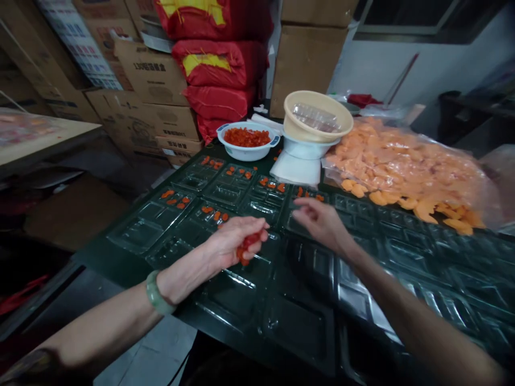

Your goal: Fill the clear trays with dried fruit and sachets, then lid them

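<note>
Pieces (243,254): small, glossy, orange-red | left hand (232,240): fingers clasping them | right hand (322,221): fingers blurred, can't tell

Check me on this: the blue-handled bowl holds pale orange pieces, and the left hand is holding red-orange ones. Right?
Not quite. The head view shows the blue-handled bowl holding red-orange pieces; the pale orange pieces lie in and around the plastic bag. The left hand indeed holds red-orange ones.

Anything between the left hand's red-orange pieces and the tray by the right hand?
Nothing visible intervenes; the left hand curls around the red-orange pieces, and the right hand hides part of the clear plastic tray.
</note>
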Motion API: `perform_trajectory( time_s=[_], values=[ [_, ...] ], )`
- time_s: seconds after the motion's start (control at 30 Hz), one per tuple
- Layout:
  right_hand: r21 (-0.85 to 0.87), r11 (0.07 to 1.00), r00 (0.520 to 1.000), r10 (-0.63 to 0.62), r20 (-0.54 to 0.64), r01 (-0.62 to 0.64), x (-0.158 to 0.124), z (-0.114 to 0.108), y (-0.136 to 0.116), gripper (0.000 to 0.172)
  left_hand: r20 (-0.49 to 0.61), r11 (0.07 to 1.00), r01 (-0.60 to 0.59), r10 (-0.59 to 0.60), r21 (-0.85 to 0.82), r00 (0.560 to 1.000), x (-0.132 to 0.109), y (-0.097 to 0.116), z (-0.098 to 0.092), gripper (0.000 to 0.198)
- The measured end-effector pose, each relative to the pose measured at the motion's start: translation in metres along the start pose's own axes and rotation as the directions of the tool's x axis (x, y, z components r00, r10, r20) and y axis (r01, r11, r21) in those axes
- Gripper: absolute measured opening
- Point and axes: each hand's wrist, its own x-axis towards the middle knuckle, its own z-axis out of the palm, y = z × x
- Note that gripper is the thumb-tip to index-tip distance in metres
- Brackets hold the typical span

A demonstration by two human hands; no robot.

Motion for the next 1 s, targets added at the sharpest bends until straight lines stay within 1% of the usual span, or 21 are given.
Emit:
perform_trajectory(
  time_s=[0.03, 0.07, 0.13, 0.2, 0.23, 0.3, 0.37, 0.43, 0.5, 0.53, 0.6, 0.63, 0.7, 0.77, 0.8, 0.83, 0.9, 1.0],
  values=[
    [0.144, 0.988, 0.991, -0.074, 0.107, 0.058, -0.016, 0.008, -0.017, 0.035, 0.007, 0.999, 0.01, -0.01, 0.046, 1.0, -0.003, -0.008, 0.002, 0.023],
    [0.216, 0.973, 0.978, -0.121, 0.171, 0.082, -0.032, 0.016, -0.031, 0.032, 0.009, 0.995, 0.026, -0.027, 0.1, 1.0, -0.006, -0.016, 0.004, 0.032],
    [0.27, 0.961, 0.964, -0.118, 0.24, 0.05, -0.059, 0.03, -0.051, 0.019, 0.005, 0.978, 0.054, -0.056, 0.202, 0.998, -0.011, -0.034, 0.007, 0.047],
    [0.305, 0.952, 0.961, -0.07, 0.266, -0.015, -0.077, 0.041, -0.06, 0.012, -0.024, 0.966, 0.08, -0.076, 0.246, 0.997, -0.018, -0.049, 0.008, 0.054],
    [0.333, 0.942, 0.96, -0.061, 0.272, -0.034, -0.083, 0.045, -0.062, 0.012, -0.061, 0.968, 0.102, -0.09, 0.229, 0.994, -0.022, -0.054, 0.008, 0.055],
    [0.39, 0.92, 0.959, -0.083, 0.269, -0.03, -0.091, 0.05, -0.065, 0.011, -0.118, 0.98, 0.14, -0.123, 0.144, 0.985, -0.033, -0.061, 0.005, 0.052],
    [0.425, 0.905, 0.968, -0.092, 0.232, -0.016, -0.095, 0.051, -0.069, 0.011, -0.113, 0.989, 0.145, -0.14, 0.032, 0.984, -0.044, -0.064, 0.001, 0.044],
    [0.453, 0.89, 0.972, -0.053, 0.231, -0.059, -0.093, 0.051, -0.073, 0.014, -0.058, 0.99, 0.102, -0.108, -0.1, 0.992, -0.054, -0.063, -0.007, 0.035],
    [0.465, 0.879, 0.973, 0.001, 0.23, -0.111, -0.082, 0.054, -0.076, 0.021, -0.045, 0.968, 0.058, -0.071, -0.244, 0.996, -0.06, -0.062, -0.016, 0.027],
    [0.456, 0.883, 0.977, 0.017, 0.214, -0.115, -0.074, 0.058, -0.075, 0.024, -0.05, 0.954, 0.036, -0.053, -0.296, 0.997, -0.061, -0.06, -0.021, 0.024],
    [0.385, 0.921, 0.991, 0.012, 0.132, -0.062, -0.052, 0.07, -0.071, 0.027, -0.075, 0.946, -0.008, -0.017, -0.325, 0.997, -0.058, -0.057, -0.032, 0.02],
    [0.3, 0.954, 0.996, -0.004, 0.09, -0.023, -0.039, 0.077, -0.067, 0.024, -0.098, 0.952, -0.034, 0.004, -0.306, 0.995, -0.054, -0.055, -0.037, 0.019],
    [0.048, 0.999, 0.997, -0.023, 0.076, 0.02, -0.017, 0.092, -0.059, 0.017, -0.179, 0.979, -0.091, 0.058, -0.185, 0.982, -0.044, -0.049, -0.045, 0.019],
    [-0.161, 0.987, 0.996, 0.002, 0.086, 0.012, -0.001, 0.101, -0.051, 0.018, -0.271, 0.991, -0.133, 0.12, -0.029, 0.955, -0.031, -0.043, -0.052, 0.021],
    [-0.205, 0.979, 0.997, 0.019, 0.076, -0.003, 0.003, 0.103, -0.049, 0.023, -0.302, 0.989, -0.144, 0.148, 0.035, 0.942, -0.025, -0.041, -0.054, 0.022],
    [-0.204, 0.979, 0.998, 0.025, 0.053, -0.013, 0.004, 0.102, -0.047, 0.028, -0.318, 0.986, -0.149, 0.167, 0.08, 0.933, -0.019, -0.038, -0.056, 0.021],
    [-0.134, 0.991, 1.0, -0.005, -0.001, 0.004, -0.002, 0.096, -0.045, 0.033, -0.31, 0.982, -0.142, 0.174, 0.124, 0.935, -0.009, -0.033, -0.059, 0.02],
    [-0.016, 0.996, 0.996, -0.085, -0.02, 0.085, -0.022, 0.081, -0.046, 0.032, -0.275, 0.982, -0.111, 0.151, 0.155, 0.95, 0.002, -0.027, -0.061, 0.02]
  ],
)
